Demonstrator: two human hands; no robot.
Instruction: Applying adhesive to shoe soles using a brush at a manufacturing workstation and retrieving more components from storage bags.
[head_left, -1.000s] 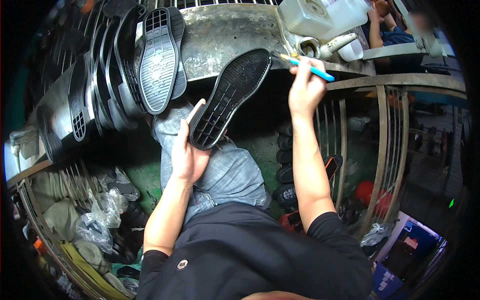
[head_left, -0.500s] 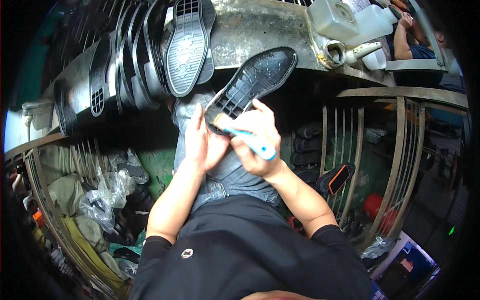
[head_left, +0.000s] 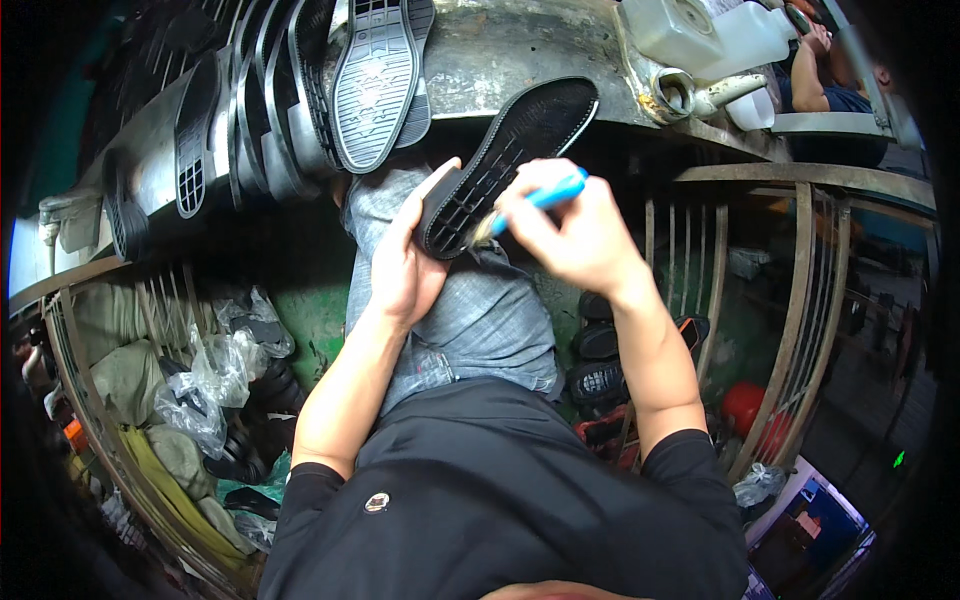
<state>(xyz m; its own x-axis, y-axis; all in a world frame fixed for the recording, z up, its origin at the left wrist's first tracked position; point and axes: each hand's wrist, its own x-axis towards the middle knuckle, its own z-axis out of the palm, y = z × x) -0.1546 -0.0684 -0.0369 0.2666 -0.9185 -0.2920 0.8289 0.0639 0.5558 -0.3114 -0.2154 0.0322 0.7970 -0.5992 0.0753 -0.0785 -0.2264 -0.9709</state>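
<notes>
A black shoe sole (head_left: 515, 150) slants over my knees, its gridded heel end toward me and its toe reaching up to the bench. My left hand (head_left: 408, 255) grips the heel end from the left side, thumb along the edge. In my right hand (head_left: 580, 228) is a brush with a blue handle (head_left: 552, 190). Its pale bristles (head_left: 482, 232) are at the right edge of the heel, slightly blurred; whether they touch the sole I cannot tell.
Several black soles (head_left: 372, 90) lean in a row along the worn bench (head_left: 490, 55). At the bench's right stand translucent plastic containers (head_left: 672, 38) and a crusted glue pot (head_left: 672, 92). Metal racks (head_left: 800, 300) flank me, with plastic bags (head_left: 215, 385) at left. Another person's arm (head_left: 805, 75) shows far right.
My right hand has swung right and up, turning the brush so its handle points up and right. The bristles moved from inside the heel to its right edge. The sole tilted slightly.
</notes>
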